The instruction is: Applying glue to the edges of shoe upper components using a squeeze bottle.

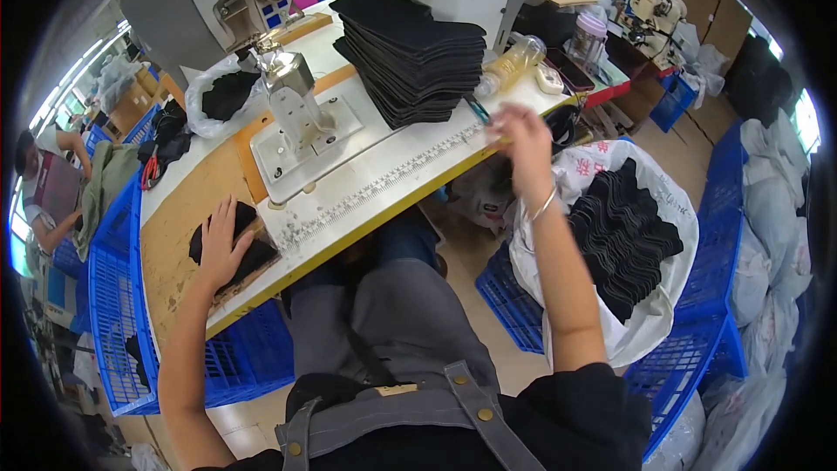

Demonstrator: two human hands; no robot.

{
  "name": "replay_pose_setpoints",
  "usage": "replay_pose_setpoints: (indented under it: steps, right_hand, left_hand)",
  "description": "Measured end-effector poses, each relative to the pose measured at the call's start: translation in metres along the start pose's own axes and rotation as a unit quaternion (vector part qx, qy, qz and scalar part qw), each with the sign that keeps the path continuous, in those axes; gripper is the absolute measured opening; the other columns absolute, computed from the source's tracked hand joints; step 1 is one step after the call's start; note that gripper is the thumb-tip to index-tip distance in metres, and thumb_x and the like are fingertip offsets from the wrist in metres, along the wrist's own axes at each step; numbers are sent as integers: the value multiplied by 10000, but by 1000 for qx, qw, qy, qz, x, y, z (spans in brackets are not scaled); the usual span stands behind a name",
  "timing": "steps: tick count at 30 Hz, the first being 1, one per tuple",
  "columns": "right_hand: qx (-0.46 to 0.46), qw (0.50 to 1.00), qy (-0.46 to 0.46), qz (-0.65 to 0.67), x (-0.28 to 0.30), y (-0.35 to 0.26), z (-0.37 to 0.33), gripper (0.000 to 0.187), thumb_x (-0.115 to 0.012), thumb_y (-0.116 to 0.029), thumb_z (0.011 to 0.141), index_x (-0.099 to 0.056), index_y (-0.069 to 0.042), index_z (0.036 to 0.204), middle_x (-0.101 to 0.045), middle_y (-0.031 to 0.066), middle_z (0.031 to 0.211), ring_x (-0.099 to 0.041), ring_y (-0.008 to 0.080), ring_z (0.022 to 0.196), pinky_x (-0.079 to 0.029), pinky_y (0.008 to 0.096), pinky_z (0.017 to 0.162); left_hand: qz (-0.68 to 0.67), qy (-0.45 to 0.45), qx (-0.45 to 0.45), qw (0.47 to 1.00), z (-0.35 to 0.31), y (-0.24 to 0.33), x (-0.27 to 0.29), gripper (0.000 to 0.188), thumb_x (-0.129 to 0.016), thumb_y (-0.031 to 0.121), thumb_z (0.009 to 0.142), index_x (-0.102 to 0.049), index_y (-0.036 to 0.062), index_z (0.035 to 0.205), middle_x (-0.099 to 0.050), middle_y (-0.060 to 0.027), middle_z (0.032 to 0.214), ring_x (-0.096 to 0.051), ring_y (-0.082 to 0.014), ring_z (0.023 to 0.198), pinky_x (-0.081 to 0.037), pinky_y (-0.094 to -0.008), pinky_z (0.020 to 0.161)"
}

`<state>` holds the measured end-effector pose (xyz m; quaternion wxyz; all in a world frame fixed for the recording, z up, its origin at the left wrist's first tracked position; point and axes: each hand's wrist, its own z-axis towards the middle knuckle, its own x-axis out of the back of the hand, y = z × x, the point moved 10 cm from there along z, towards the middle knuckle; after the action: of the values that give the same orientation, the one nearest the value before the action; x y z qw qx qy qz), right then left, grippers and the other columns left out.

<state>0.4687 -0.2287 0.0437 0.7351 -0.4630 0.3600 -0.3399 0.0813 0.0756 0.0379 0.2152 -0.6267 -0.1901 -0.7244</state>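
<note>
The nearer left hand (225, 247) lay flat on the cloth (255, 260), near-left of the clamp (299, 109), its long axis hidden! Well right of the clamp, the right hand (521, 128) hung blurred, grip unreadable.

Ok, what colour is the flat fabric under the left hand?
Black fabric, best in the head view.

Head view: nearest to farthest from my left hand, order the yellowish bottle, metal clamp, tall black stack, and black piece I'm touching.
1. Black piece: under your left hand.
2. Metal clamp: ahead, slightly right.
3. Tall black stack: farther right, ahead.
4. Yellowish bottle: rightmost, past the stack.
</note>
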Motion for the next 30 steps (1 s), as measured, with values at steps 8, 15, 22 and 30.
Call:
replay_pose_setpoints:
  steps: [8, 15, 22, 30]
  right_hand:
    - [-245, 923, 174, -239, 116, 85, 147, 957, -669, -481, 665, -265, 138, 1272, -440, 295, 1246, -484, 349, 1144, -470, 414, 862]
    - [-263, 840, 191, -435, 114, 115, 192, 1204, -650, -590, 637, 5, 122, 1354, -391, 265, 1321, -472, 342, 1168, -384, 355, 974]
    - [-139, 946, 177, -233, 137, 72, 186, 730, -636, -500, 662, -523, 57, 1120, -583, 199, 1026, -626, 289, 854, -516, 435, 717]
    - [-146, 984, 39, 98, 111, -19, 85, 394, -548, -311, 853, -520, -22, 1119, -607, 80, 947, -621, 185, 799, -513, 345, 687]
  left_hand:
    - [-28, -15, -4, 999, -17, 30, -36, 700, -452, 412, 871, -207, 25, 1400, -208, -166, 1455, -169, -327, 1350, -91, -496, 1073]
    - [-47, 0, -5, 999, -21, 45, -23, 705, -468, 423, 859, -244, 8, 1383, -224, -167, 1450, -175, -330, 1347, -96, -510, 1066]
    - [-74, 12, 1, 997, -19, 46, -16, 685, -482, 368, 850, -244, 9, 1382, -187, -195, 1453, -172, -340, 1344, -106, -514, 1065]
    - [-103, 187, -13, 977, -52, 85, 64, 418, -545, 175, 812, -489, 8, 1191, -485, -190, 1253, -422, -346, 1205, -253, -471, 1032]
